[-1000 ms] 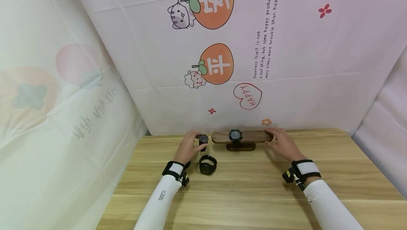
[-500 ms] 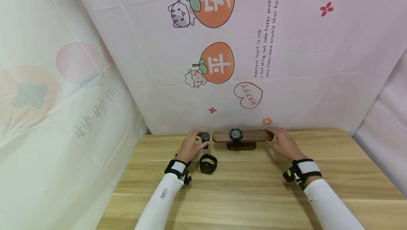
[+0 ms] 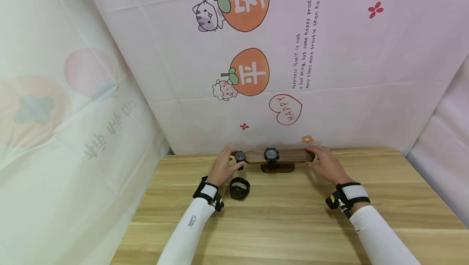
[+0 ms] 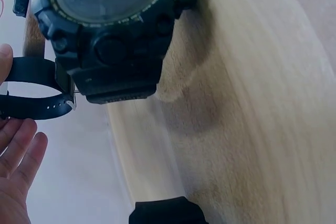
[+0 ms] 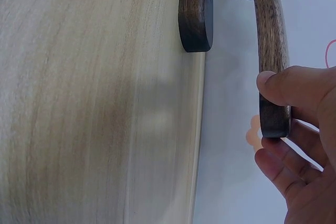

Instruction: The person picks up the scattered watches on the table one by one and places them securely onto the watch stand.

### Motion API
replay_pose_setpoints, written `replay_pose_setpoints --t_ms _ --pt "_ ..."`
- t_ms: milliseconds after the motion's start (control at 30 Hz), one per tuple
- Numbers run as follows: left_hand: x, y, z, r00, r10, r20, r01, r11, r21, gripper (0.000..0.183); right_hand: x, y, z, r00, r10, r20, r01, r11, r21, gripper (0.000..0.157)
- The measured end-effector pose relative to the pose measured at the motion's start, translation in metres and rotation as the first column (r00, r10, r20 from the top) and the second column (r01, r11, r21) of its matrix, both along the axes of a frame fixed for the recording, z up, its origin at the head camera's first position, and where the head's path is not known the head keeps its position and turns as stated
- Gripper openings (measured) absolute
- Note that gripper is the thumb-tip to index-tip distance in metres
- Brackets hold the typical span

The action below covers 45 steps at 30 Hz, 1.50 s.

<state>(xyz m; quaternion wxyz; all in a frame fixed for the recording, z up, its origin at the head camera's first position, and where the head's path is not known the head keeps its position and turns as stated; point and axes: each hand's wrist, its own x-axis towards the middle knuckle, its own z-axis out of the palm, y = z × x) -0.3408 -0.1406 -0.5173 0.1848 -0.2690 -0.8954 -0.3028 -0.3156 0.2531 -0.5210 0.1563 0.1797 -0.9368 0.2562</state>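
The person's left grip (image 3: 224,168) is nearly closed, pinching a black watch (image 3: 239,156) by its looped strap at the left end of a wooden stand (image 3: 295,156). The right grip (image 3: 327,166) clasps the stand's other end. If the loop meets the bar crookedly, it could snag; pushing harder might then tip the stand above the tabletop (image 3: 286,224).

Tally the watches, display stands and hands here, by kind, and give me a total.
Watches: 3, namely the held watch, the mounted watch and the loose watch
Display stand: 1
Hands: 2, left hand and right hand
Total: 6
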Motion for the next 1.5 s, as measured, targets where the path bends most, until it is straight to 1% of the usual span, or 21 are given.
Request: replay_pose_setpoints --t_ms 233,300,433,567,800,1067,1233,1367,1500 --pt "0.000 0.005 0.001 1.000 -0.005 -0.016 0.005 1.000 0.001 0.047 -0.001 -0.002 0.001 1.000 0.001 -0.005 -0.001 1.000 0.005 0.056" --pt "0.001 0.007 0.002 1.000 -0.007 -0.004 0.007 1.000 0.002 0.047 -0.001 -0.002 0.001 1.000 0.000 -0.004 0.000 1.000 0.003 0.056" --pt "0.002 0.009 0.002 0.999 0.006 0.041 -0.005 1.000 -0.006 0.050 -0.001 -0.002 0.000 1.000 0.003 -0.001 -0.003 1.000 0.001 0.056" --pt "0.003 0.011 0.002 0.998 0.016 0.059 -0.016 1.000 -0.016 0.050 -0.002 -0.003 0.000 1.000 0.006 0.006 -0.006 1.000 0.001 0.056" --pt "0.001 0.013 0.000 0.999 0.021 0.037 -0.020 1.000 -0.016 0.052 -0.003 -0.002 0.000 1.000 0.008 0.003 -0.008 1.000 0.001 0.056" --pt "0.002 0.023 0.000 0.999 0.021 0.033 -0.021 1.000 -0.002 0.053 -0.002 0.001 -0.003 1.000 0.004 -0.023 -0.004 1.000 -0.007 0.056" --pt "0.003 0.026 -0.001 1.000 0.017 0.005 -0.017 1.000 -0.014 0.053 0.000 0.001 -0.002 1.000 0.006 -0.021 -0.006 1.000 -0.013 0.056" --pt "0.003 0.027 0.000 1.000 0.017 0.009 -0.017 1.000 -0.016 0.054 0.000 0.000 -0.002 1.000 0.007 -0.021 -0.007 1.000 -0.008 0.056" --pt "0.002 0.028 0.000 0.999 0.016 0.030 -0.015 1.000 -0.015 0.054 0.000 0.000 -0.003 1.000 0.006 -0.024 -0.006 1.000 -0.008 0.056"
